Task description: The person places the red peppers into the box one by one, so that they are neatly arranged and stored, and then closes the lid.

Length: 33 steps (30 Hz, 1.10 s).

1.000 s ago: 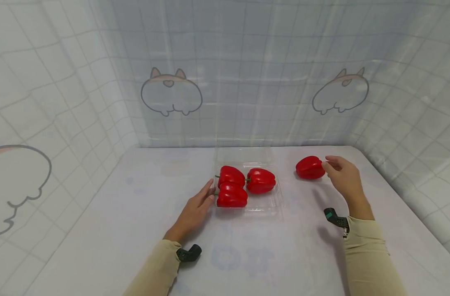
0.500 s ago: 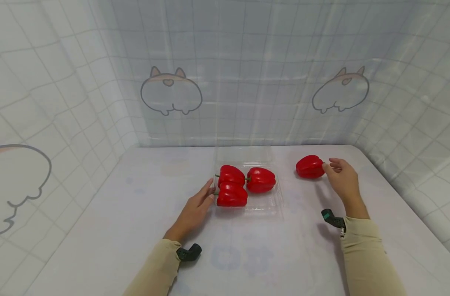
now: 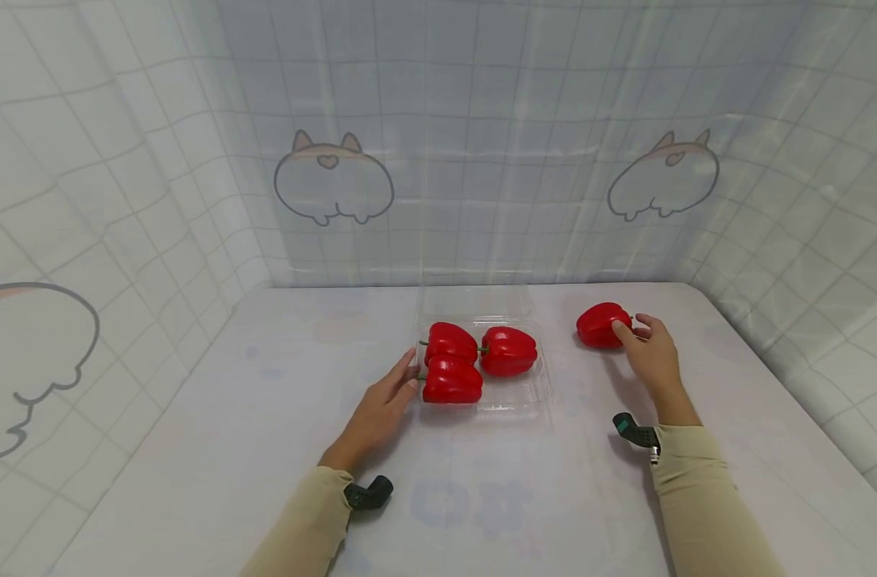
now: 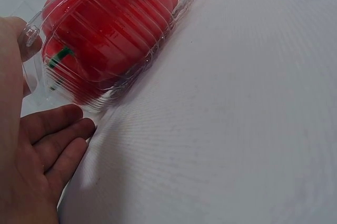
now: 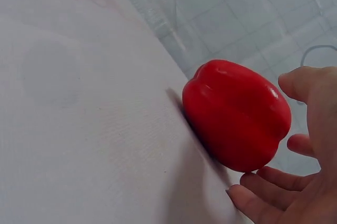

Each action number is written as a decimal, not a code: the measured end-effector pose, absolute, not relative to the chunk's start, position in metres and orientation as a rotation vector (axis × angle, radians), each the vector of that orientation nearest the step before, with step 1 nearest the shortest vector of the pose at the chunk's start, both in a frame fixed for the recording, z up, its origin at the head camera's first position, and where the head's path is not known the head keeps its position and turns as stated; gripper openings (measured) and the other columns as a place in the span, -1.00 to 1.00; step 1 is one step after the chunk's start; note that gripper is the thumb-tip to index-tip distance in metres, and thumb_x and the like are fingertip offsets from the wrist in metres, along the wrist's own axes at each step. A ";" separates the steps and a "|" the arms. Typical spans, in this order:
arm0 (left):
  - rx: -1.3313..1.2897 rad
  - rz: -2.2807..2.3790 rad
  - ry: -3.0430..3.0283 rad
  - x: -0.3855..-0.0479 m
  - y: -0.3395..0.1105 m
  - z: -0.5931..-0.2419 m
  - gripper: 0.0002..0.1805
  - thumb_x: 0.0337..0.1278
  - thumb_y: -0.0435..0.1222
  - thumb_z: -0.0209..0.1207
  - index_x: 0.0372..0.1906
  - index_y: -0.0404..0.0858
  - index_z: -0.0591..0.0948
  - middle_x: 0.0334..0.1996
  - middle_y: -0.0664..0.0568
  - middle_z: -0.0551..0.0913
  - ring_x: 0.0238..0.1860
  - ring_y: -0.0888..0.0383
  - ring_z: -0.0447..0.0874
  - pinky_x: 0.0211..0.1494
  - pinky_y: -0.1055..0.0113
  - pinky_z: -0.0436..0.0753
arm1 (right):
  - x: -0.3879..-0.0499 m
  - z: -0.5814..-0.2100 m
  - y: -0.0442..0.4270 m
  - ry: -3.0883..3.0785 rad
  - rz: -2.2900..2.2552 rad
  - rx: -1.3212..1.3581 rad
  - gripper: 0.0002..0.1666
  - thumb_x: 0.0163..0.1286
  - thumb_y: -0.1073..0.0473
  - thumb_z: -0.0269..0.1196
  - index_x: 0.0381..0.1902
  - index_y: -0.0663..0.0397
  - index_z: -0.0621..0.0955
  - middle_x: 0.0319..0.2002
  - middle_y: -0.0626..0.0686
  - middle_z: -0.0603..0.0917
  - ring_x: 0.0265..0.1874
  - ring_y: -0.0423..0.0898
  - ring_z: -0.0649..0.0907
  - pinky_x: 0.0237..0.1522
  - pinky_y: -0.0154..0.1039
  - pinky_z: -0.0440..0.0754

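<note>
In the head view, my left hand [image 3: 377,409] is at the left side of a clear plastic clamshell box [image 3: 514,393]. Its thumb and a finger pinch the box's edge in the left wrist view, while the other fingers [image 4: 60,142] extend beside the ribbed wall. Three red bell peppers lie inside: one at the back left [image 3: 449,340], one at the front left [image 3: 453,381] and one on the right [image 3: 509,353]. A loose red bell pepper [image 5: 237,113] rests on the table, with my right hand [image 3: 653,357] around its stem end, thumb and fingers spread.
The box's transparent lid [image 3: 474,303] stands open toward the back. White tiled-pattern sheeting [image 3: 438,160] rises behind the table and at both sides. A white cloth [image 3: 301,401] covers the tabletop.
My right hand has moved left, from the loose pepper's stem end to further over it, thumb now in front of the pepper. My left hand, the box and its peppers stay put.
</note>
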<state>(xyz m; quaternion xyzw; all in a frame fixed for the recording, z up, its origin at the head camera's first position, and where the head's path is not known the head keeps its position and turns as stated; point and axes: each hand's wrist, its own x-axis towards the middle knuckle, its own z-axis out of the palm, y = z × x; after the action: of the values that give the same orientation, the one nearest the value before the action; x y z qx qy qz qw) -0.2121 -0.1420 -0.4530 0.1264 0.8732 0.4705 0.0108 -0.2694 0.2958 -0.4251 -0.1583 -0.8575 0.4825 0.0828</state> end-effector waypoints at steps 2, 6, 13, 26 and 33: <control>0.397 1.467 2.727 -0.212 -0.143 -0.454 -0.35 0.53 -0.02 -0.05 0.60 0.22 0.08 0.40 0.09 0.44 0.42 0.03 0.37 0.37 -0.08 0.41 | -0.269 -0.425 0.294 -2.562 1.458 -0.484 0.00 0.49 -0.30 0.05 0.59 0.17 0.03 0.47 0.40 0.21 0.41 0.35 0.27 0.26 0.22 0.45; 0.381 1.469 2.719 -0.212 -0.143 -0.453 -0.36 0.53 0.00 -0.05 0.59 0.26 0.08 0.40 0.11 0.44 0.42 0.05 0.37 0.38 -0.08 0.40 | -0.270 -0.425 0.292 -2.567 1.452 -0.494 0.01 0.48 -0.32 0.05 0.60 0.16 0.02 0.47 0.39 0.20 0.42 0.34 0.27 0.27 0.22 0.44; 0.362 1.482 2.713 -0.211 -0.143 -0.451 -0.34 0.50 0.00 -0.03 0.59 0.28 0.08 0.40 0.10 0.44 0.42 0.02 0.37 0.36 -0.10 0.42 | -0.272 -0.428 0.292 -2.565 1.449 -0.498 0.01 0.47 -0.35 0.04 0.59 0.14 0.06 0.49 0.35 0.19 0.43 0.32 0.25 0.29 0.23 0.42; 0.353 1.471 2.712 -0.209 -0.142 -0.449 -0.33 0.49 0.00 -0.01 0.58 0.30 0.07 0.42 0.09 0.41 0.43 0.01 0.35 0.35 -0.09 0.43 | -0.272 -0.434 0.293 -2.561 1.437 -0.509 0.03 0.45 -0.38 0.05 0.57 0.19 0.09 0.49 0.35 0.20 0.42 0.33 0.25 0.28 0.21 0.43; 0.380 1.481 2.710 -0.210 -0.146 -0.450 -0.34 0.52 -0.01 -0.03 0.60 0.25 0.07 0.41 0.06 0.43 0.42 -0.01 0.36 0.37 -0.11 0.40 | -0.273 -0.435 0.290 -2.587 1.447 -0.515 0.05 0.45 -0.37 0.06 0.56 0.25 0.10 0.47 0.37 0.22 0.42 0.34 0.25 0.30 0.20 0.42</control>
<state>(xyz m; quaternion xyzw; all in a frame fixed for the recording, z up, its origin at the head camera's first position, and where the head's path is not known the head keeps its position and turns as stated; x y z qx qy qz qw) -0.2099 -0.1458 -0.4502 0.1221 0.8709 0.4758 0.0153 -0.2735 0.2900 -0.4348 -0.1707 -0.8580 0.4799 0.0666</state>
